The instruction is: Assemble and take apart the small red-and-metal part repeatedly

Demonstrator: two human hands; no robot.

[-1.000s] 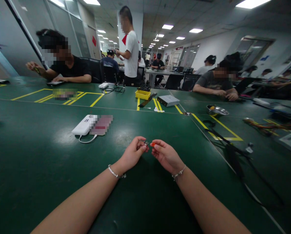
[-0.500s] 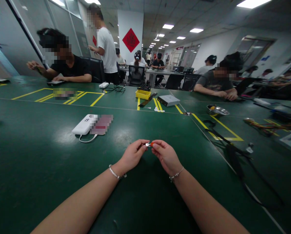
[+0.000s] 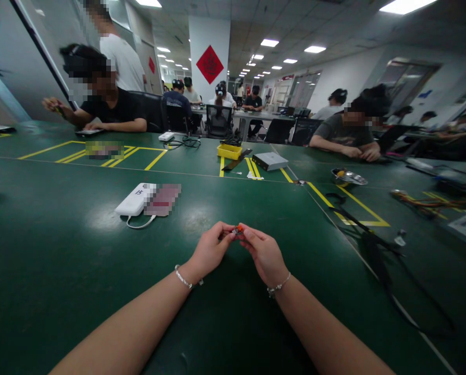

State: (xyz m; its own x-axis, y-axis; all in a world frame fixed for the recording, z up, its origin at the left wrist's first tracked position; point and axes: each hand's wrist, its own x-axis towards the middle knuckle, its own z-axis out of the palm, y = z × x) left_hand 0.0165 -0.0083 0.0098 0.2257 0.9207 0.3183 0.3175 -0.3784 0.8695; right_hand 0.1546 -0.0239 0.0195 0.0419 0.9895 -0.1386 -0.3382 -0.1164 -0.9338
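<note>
My left hand (image 3: pixel 210 250) and my right hand (image 3: pixel 262 252) meet fingertip to fingertip just above the green table (image 3: pixel 61 250). Between them sits a tiny part with an orange tip (image 3: pixel 238 229), pinched from both sides. Each hand's fingers are curled and pressed onto it. In the left fingers the part shows a little metal; its exact shape is too small to make out. Both wrists carry thin bracelets.
A white power bank (image 3: pixel 133 200) with a looped cable lies to the far left of my hands. Black cables (image 3: pixel 369 234) run along the right. Further back are a yellow bin (image 3: pixel 228 151), a grey box (image 3: pixel 269 161) and a metal dish (image 3: pixel 349 177). Other people sit at the far edge.
My hands have closed the gap and now pinch the small orange-tipped part together. The standing person in white has walked from the middle of the room to the far left.
</note>
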